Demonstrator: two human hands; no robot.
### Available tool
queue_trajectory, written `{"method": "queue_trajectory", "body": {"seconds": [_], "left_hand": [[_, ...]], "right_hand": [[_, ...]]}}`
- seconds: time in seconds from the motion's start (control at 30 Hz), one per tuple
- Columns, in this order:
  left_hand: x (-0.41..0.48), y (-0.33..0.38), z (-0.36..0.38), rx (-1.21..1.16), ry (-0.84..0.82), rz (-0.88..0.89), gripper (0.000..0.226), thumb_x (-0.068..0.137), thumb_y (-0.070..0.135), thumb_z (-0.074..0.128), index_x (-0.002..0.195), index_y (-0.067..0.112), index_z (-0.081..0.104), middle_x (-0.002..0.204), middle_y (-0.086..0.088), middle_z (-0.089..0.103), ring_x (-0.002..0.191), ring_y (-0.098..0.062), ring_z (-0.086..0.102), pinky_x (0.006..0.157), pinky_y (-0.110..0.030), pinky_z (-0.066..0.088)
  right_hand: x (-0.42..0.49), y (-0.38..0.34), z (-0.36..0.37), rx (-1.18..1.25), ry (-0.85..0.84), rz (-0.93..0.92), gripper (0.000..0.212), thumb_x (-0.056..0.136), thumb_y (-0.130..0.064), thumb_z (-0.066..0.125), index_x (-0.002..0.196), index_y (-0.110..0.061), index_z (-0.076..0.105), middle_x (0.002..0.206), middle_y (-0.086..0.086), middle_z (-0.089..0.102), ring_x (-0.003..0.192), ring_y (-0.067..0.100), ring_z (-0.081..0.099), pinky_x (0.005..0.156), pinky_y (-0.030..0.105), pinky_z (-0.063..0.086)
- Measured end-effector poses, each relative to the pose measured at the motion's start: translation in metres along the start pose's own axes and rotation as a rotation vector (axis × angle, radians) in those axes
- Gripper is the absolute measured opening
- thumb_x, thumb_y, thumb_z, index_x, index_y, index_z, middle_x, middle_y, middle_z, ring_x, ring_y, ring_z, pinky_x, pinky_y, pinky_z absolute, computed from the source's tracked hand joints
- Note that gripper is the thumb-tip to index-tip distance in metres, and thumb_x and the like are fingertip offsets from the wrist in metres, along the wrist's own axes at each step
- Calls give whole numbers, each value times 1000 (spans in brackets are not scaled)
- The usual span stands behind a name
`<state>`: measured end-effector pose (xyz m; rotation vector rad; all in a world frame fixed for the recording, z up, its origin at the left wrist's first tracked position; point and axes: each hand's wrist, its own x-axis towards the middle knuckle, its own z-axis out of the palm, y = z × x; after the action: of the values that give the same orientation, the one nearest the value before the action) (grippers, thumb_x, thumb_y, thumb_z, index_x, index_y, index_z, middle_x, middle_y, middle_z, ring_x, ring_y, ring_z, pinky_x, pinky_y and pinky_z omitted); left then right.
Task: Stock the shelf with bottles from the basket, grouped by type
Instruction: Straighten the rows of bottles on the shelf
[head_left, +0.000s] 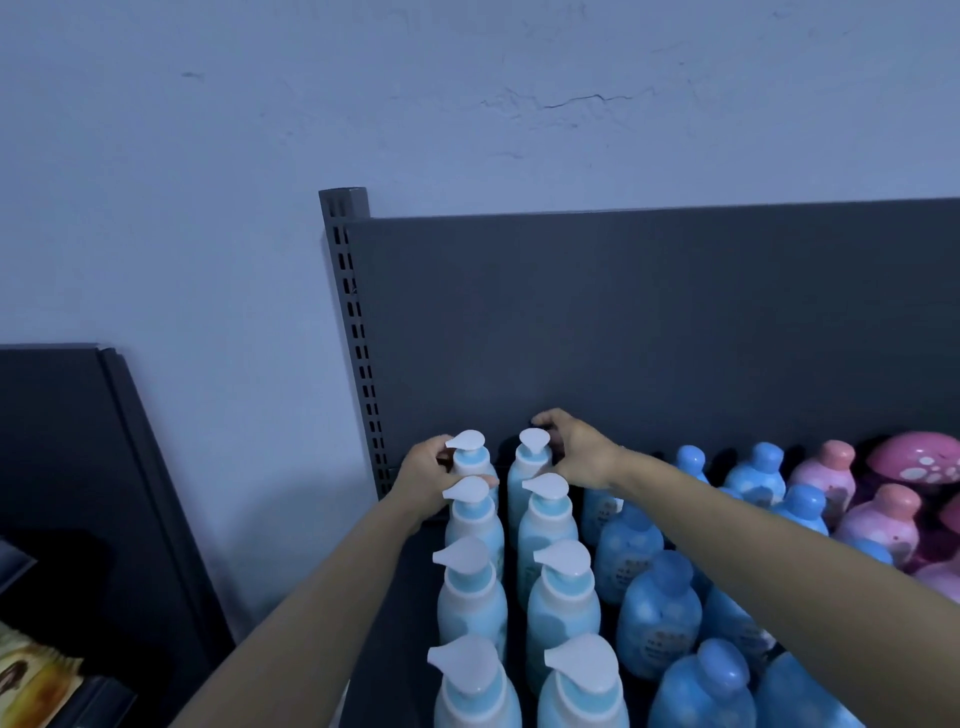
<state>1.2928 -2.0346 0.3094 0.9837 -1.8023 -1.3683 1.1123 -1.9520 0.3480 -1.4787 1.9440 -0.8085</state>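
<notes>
A pale wall (467, 104) fills the upper view, and against it stands the dark grey shelf (649, 322) with its slotted upright (353, 322) at the left end. The stock stands in files running from near to far. At the left are two files of pump bottles (563, 597). To their right come the blue round-capped bottles (660, 608), then the pink bottles (878, 519), and a pink mushroom-shaped container (914, 457) is far right. Both arms reach to the far end of the pump files. The left hand (423, 478) has its fingers wrapped round the neck of the far left-row bottle (470, 457). The right hand (576, 457) curls its fingers about the shoulder and pump of the far right-row bottle (530, 462). Both bottles stand upright close to the back panel. This looks like the seating step, with the last pair of one type pushed home and squared up. The next move probably calls for letting go without knocking the pump heads just in front, then turning away to fetch more. The basket is not in view, so what is left to stock cannot be told. The nearest bottles are cut off at the lower edge, labels are too dim to read, and the right fingertips are partly hidden behind the pump. A dark panel (78, 467) and a yellowish packet (31, 680) sit at the left.
</notes>
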Motion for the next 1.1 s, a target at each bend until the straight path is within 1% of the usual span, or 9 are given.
{"method": "queue_trajectory", "body": {"seconds": [0.13, 0.23, 0.3, 0.43, 0.53, 0.7, 0.87, 0.93, 1.1], "left_hand": [[0, -2, 0, -67, -48, -10, 47, 70, -1, 78, 112, 6, 60, 95, 1, 67, 84, -11, 62, 66, -14, 51], [1, -1, 1, -26, -45, 9, 46, 67, 2, 81, 107, 11, 61, 90, 6, 66, 80, -7, 61, 62, -10, 49], [1, -4, 0, -11, -46, 8, 47, 64, 5, 84, 104, 16, 61, 93, 5, 67, 85, -11, 62, 70, -15, 51], [4, -8, -3, -14, -44, -2, 42, 67, 7, 82, 104, 14, 63, 106, -8, 68, 97, -20, 62, 85, -33, 53], [4, -5, -3, -20, -65, 3, 43, 68, 5, 81, 105, 16, 61, 104, -3, 67, 97, -17, 61, 84, -29, 52], [1, -4, -1, -12, -75, -23, 46, 67, 6, 82, 106, 18, 60, 101, 4, 64, 94, -13, 59, 73, -18, 48], [1, -4, -2, -2, -74, -39, 46, 68, 7, 81, 106, 19, 59, 104, 2, 64, 99, -16, 59, 81, -26, 47], [2, -4, -2, -5, -81, -39, 46, 68, 6, 81, 107, 19, 59, 103, 3, 64, 99, -15, 59, 82, -27, 48], [1, -3, -2, -14, -90, -37, 45, 69, 5, 80, 108, 16, 60, 100, 4, 65, 95, -14, 60, 80, -26, 48]], "right_hand": [[1, -1, -2, -127, 106, -30, 61, 69, -19, 80, 117, -12, 42, 97, -2, 56, 90, 17, 55, 84, 30, 49], [0, 0, -1, -266, 118, -56, 59, 68, -29, 80, 112, -13, 45, 97, 2, 60, 92, 20, 56, 80, 34, 50], [-1, 2, -2, -265, 42, -59, 48, 76, -26, 73, 115, -14, 47, 103, 0, 58, 95, 18, 54, 79, 28, 46], [0, 3, -2, -211, 47, -52, 28, 78, -18, 70, 99, -5, 57, 89, -2, 52, 83, 17, 47, 67, 23, 40], [1, 0, -2, -270, 95, -25, 30, 75, -25, 75, 86, -11, 51, 86, -2, 51, 79, 17, 46, 55, 19, 36], [3, 5, -2, -219, -14, 3, 33, 77, -26, 72, 105, -13, 60, 98, 0, 61, 85, 16, 53, 68, 23, 45], [5, 3, -2, -167, 41, 66, 25, 72, -19, 75, 87, -9, 58, 81, 0, 55, 71, 16, 50, 56, 23, 46], [6, 3, 0, -176, 64, 76, 27, 72, -20, 76, 87, -8, 57, 79, 0, 54, 71, 17, 49, 51, 20, 42], [7, 3, 1, -179, 76, 95, 30, 72, -21, 77, 90, -5, 57, 85, 2, 56, 73, 17, 49, 53, 22, 42]]}}
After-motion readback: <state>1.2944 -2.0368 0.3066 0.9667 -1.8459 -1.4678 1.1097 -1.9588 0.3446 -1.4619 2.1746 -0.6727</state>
